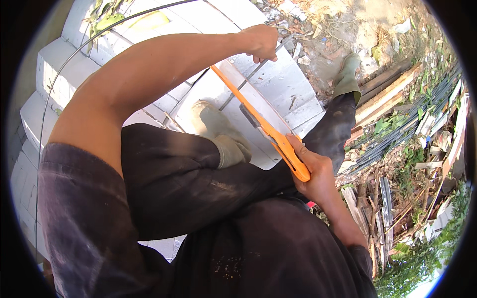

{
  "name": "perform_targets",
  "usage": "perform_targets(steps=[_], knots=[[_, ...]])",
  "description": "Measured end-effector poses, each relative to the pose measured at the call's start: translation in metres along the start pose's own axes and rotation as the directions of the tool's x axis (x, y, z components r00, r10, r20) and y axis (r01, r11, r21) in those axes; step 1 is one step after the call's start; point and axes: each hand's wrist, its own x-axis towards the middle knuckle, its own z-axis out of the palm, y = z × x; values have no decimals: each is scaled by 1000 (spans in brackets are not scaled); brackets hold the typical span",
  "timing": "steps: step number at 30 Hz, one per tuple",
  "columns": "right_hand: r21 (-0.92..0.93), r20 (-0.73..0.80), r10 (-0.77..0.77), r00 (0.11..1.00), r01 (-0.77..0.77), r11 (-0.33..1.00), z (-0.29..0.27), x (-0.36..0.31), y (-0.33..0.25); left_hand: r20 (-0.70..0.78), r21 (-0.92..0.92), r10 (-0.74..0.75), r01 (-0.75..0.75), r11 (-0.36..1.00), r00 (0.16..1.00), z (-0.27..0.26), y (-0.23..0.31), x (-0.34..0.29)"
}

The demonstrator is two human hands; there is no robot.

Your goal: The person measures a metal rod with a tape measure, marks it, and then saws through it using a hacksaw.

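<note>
My left hand (261, 42) is closed around a thin grey metal rod (256, 69), which slants over the pale blocks. My right hand (314, 166) grips the handle end of an orange hacksaw (280, 141), thumb lying along its top. The saw's long frame points away to the upper left, under my left forearm, and its far end comes close to the rod. Whether the blade touches the rod is hard to make out. One light-coloured boot (223, 136) rests on the blocks; the other boot (346, 74) stands on the littered ground at the right.
White-grey blocks (293, 89) form stepped stacks ahead and to the left. A long dark rod (62, 74) curves past my left side. To the right lie wooden planks (390, 94), a bundle of dark rods (397, 136), scrap wood and plants. Rubble covers the ground ahead.
</note>
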Motion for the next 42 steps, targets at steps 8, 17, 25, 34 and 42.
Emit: perform_targets(steps=[8, 17, 25, 34, 42], knots=[[-26, 4, -39, 999, 39, 999, 10, 16, 16, 24, -9, -18, 18, 1000, 1000, -5, 9, -3], [-115, 2, -76, 997, 75, 990, 4, -4, 24, 7, -8, -15, 15, 1000, 1000, -3, -2, -6], [79, -145, 91, 985, -80, 994, -3, -25, 13, 38, -38, -25, 27, 999, 999, -4, -4, -7], [-112, -31, -176, 984, 172, 979, 32, 50, 22, 23, -3, -50, 50, 999, 999, -9, 16, -6], [-61, 37, -106, 994, 108, 992, -1, -7, 19, 15, -26, -75, 76, 997, 997, -5, 5, -14]])
